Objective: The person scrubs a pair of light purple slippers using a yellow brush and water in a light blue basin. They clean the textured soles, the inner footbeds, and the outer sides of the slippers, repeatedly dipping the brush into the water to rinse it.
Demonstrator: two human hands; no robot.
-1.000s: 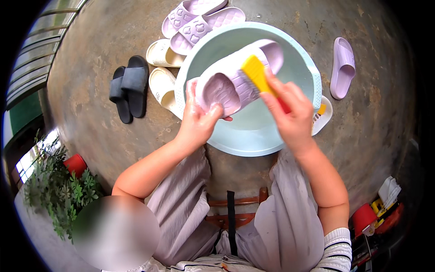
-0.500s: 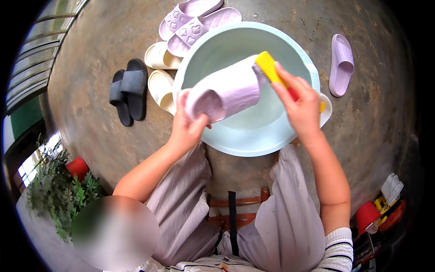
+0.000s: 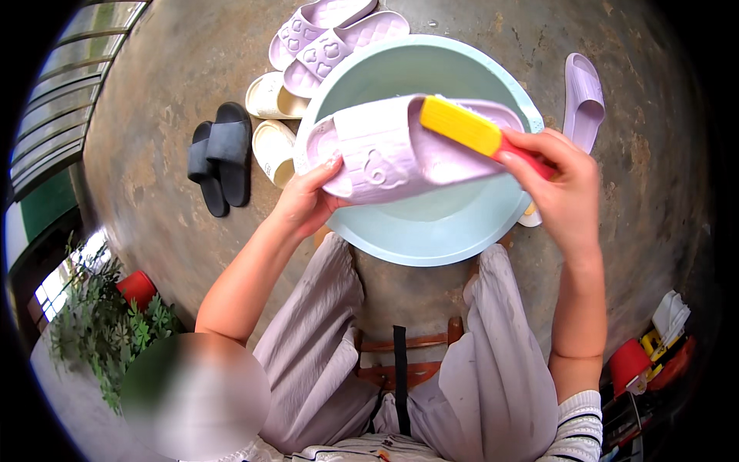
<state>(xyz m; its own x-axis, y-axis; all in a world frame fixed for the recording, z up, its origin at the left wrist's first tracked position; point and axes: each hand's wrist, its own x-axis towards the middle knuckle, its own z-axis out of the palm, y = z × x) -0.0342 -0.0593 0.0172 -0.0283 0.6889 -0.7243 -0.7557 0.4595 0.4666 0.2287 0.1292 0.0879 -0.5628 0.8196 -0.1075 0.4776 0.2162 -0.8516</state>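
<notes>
Stained concrete floor (image 3: 654, 200) spreads around the seated person, whose grey trousers (image 3: 493, 362) and a reddish wooden stool (image 3: 427, 341) are nearest. Beyond the knees, the left hand (image 3: 306, 202) is clamped on the toe end of a lilac slipper (image 3: 381, 150), thumb on top and the other fingers partly hidden. That slipper is held sole down over a pale blue basin (image 3: 439, 246), heel to the right. The right hand (image 3: 566, 181) has its fingers closed around the red handle of a yellow-headed brush (image 3: 462, 127), which lies across the footbed just behind the strap (its bristles are hidden, so contact is hard to confirm).

Scrubbing looks to be partway through on this slipper; which patches are finished cannot be told. Farther out, cream slippers (image 3: 273, 150) and a dark pair (image 3: 229, 154) are left of the basin, a single lilac slide (image 3: 583, 108) lies to its right, and a lilac pair with raised shapes (image 3: 323, 54) sits past its far-left edge. None of these is in hand; whether they are already washed does not show.
</notes>
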